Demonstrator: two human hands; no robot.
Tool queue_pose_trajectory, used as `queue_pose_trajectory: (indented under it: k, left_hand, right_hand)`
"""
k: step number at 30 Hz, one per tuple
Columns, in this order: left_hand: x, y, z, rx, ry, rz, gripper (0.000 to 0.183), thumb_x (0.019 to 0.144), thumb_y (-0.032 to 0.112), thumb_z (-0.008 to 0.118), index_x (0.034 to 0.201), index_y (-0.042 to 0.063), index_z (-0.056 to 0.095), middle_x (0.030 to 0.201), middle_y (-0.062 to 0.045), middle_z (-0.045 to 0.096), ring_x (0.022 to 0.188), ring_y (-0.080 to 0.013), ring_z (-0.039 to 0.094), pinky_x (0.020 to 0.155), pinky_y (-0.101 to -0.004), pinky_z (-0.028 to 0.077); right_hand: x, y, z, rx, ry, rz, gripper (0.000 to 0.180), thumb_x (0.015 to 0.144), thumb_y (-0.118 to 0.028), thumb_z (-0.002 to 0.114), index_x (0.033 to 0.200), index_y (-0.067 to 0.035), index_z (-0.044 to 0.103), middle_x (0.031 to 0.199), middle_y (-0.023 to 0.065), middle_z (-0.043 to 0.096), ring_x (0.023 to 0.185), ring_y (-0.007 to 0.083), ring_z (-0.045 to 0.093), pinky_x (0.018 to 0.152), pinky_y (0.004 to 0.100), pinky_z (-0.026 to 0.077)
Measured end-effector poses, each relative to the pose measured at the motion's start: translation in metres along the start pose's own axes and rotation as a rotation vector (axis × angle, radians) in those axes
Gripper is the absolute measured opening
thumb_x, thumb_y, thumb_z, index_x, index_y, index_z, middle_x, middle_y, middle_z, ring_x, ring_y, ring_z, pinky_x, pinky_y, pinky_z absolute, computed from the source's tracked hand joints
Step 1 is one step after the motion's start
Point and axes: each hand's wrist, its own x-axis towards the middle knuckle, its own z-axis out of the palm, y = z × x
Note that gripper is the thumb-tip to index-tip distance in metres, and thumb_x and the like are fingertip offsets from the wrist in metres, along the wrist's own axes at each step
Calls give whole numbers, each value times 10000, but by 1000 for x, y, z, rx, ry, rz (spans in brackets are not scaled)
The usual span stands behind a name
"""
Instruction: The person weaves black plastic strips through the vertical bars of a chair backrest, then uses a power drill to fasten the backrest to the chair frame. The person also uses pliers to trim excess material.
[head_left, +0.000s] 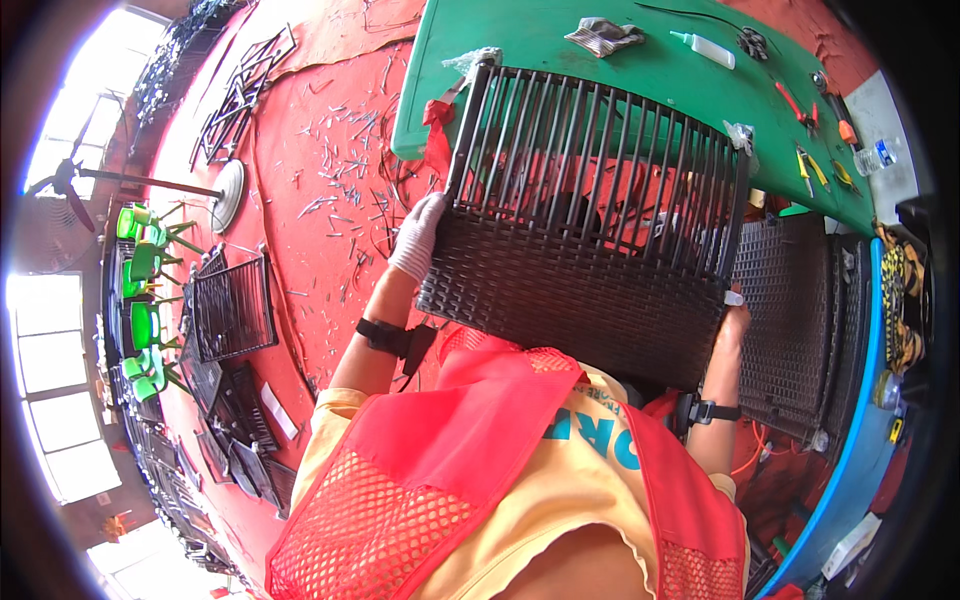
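Note:
A dark woven panel (570, 285) with a slatted upper part, of plastic wicker by its look, lies tilted across my front, its far end over a green table (525, 30). My left hand (421, 234), in a pale striped glove, grips its left edge. On the right edge is my right hand (735, 315), with a white wrap on a finger; the panel hides part of it. Clear plastic wrapping (480, 58) covers the far left corner, and another piece (741, 136) the far right one. A red ribbon (438, 124) hangs beside the left corner.
On the table lie a striped cloth (604, 37), a white squeeze bottle (705, 49), red-handled pliers (796, 106) and yellow-handled pliers (813, 169). More woven panels (780, 315) stand at right, by a blue-edged table (847, 420). Scraps litter the red floor; a pedestal fan (229, 195) lies left.

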Motion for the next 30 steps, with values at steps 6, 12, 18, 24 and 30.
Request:
queue_pose_trajectory:
  k: [6, 12, 18, 24, 30]
  left_hand:
    - [-42, -5, 42, -34, -19, 54, 543, 903, 388, 585, 1264, -12, 517, 1147, -86, 587, 1059, -155, 520, 958, -280, 384]
    - [-71, -12, 76, -25, -72, 120, 615, 771, 54, 626, 1336, 36, 385, 1079, -47, 550, 953, -132, 516, 867, -264, 434]
    - [-77, -14, 87, 43, -45, 121, 637, 761, 98, 640, 1341, 39, 384, 1092, -78, 554, 941, -159, 530, 839, -274, 451]
    - [-74, -18, 87, 67, -40, 103, 640, 759, 114, 649, 1341, 42, 392, 1116, -97, 556, 963, -174, 533, 861, -280, 444]
    - [-74, -16, 83, 10, -84, 128, 622, 770, 63, 647, 1338, 33, 395, 1077, -49, 535, 934, -141, 509, 843, -255, 439]
  right_hand:
    - [40, -28, -43, -276, 150, -97, 311, 921, -312, 610, 859, -9, 639, 781, 41, 629, 651, 142, 561, 594, 318, 474]
    - [70, -53, -75, -556, 281, -219, 312, 930, -269, 605, 924, 36, 671, 839, 19, 628, 731, 104, 523, 684, 275, 445]
    - [83, -62, -81, -594, 329, -215, 279, 939, -242, 591, 887, 23, 661, 825, 10, 607, 731, 99, 507, 685, 274, 437]
    - [56, -75, -68, -641, 270, -195, 339, 943, -319, 574, 991, 10, 637, 885, 25, 605, 801, 101, 508, 756, 285, 429]
    - [28, -87, -51, -590, 309, -245, 455, 937, -400, 555, 1127, 14, 556, 987, 64, 604, 854, 152, 561, 789, 308, 455]
